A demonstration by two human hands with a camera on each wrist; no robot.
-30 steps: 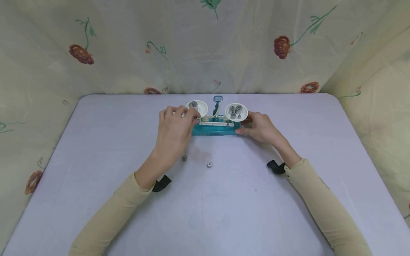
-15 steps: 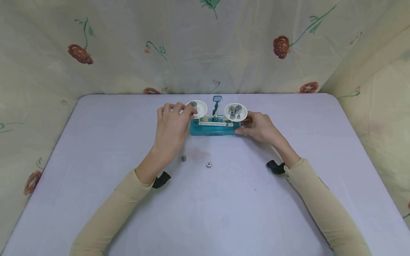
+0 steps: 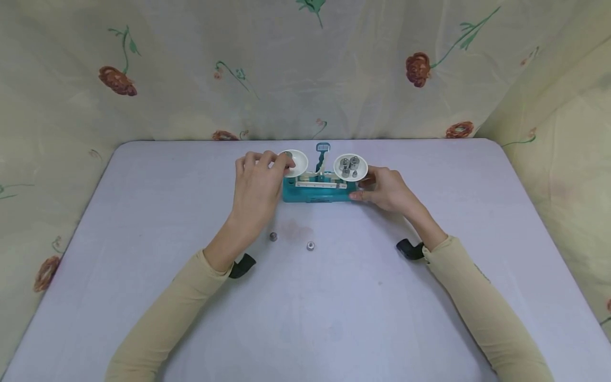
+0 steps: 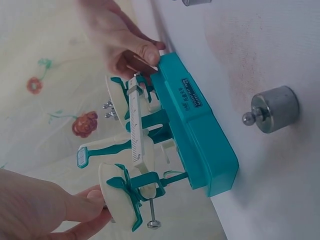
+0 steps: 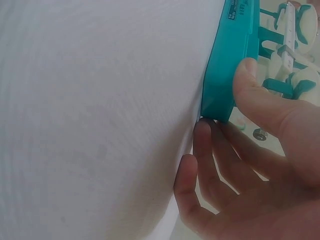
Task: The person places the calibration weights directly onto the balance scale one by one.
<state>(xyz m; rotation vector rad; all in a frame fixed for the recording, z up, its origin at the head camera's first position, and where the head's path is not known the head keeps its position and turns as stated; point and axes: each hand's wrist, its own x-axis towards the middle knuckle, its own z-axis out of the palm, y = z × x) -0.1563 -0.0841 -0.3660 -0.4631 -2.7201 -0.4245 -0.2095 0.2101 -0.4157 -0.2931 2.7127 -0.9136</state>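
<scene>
A teal balance scale with two white pans stands near the table's far edge. My left hand is at the left pan, thumb and fingertips pinched together over its rim. A sliver of a small metal weight shows between them in the left wrist view; the rest is hidden. Behind these fingers another metal weight sits in that pan. Several metal weights stand in the right pan. My right hand grips the right end of the base, thumb in front and fingers around the end.
Two loose metal weights lie on the white tabletop in front of the scale, a knobbed weight at left and another weight nearer me. A flowered curtain hangs behind the table. Black wrist mounts jut from both sleeves.
My left hand has shifted slightly left and up, bringing the pinched weight from the pan's front edge to over the pan. The right hand has kept its grip on the base.
</scene>
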